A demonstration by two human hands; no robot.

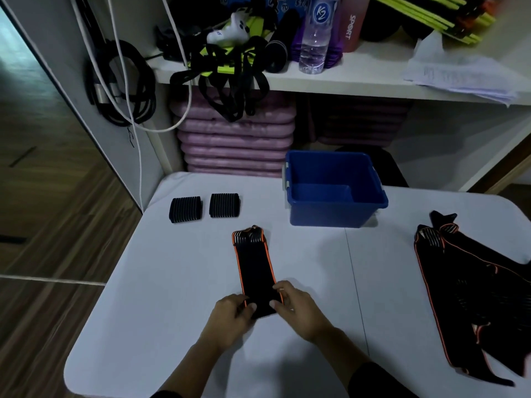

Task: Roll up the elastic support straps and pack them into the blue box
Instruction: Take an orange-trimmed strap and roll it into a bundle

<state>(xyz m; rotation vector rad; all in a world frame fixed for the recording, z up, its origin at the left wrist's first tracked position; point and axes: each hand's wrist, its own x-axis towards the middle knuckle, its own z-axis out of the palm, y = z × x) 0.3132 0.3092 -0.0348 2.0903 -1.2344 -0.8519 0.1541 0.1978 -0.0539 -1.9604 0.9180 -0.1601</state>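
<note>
Head view shows one elastic support strap (254, 268) lying flat and lengthwise at the lower centre of the frame, black with an orange border, its far end pale-ribbed and slightly bunched, its near end under the person's fingers. It looks light, soft and limp, a stretchy fabric that will fold and curl easily but may spring loose or skew if the roll is not kept tight; the orange edges give a straight line to keep the turns aligned. The best hold seems to be the near end at both side edges, thumbs on top, rolling away toward the ribbed end.

The left hand (230, 314) pinches the near left edge of the strap, fingers curled onto it. The right hand (298, 308) does the same on the near right edge, thumb pressed on the fabric. Both are closed on the strap's end, with a first fold seemingly just begun.

Further out, a heap of unrolled straps (471, 297) lies at the right edge of the frame, well apart. Two dark ribbed rolls (204, 207) sit side by side at centre left on the white table (178, 282). The blue box (333, 189) stands above and right of the strap, near the table's far edge, and appears to hold nothing.
</note>
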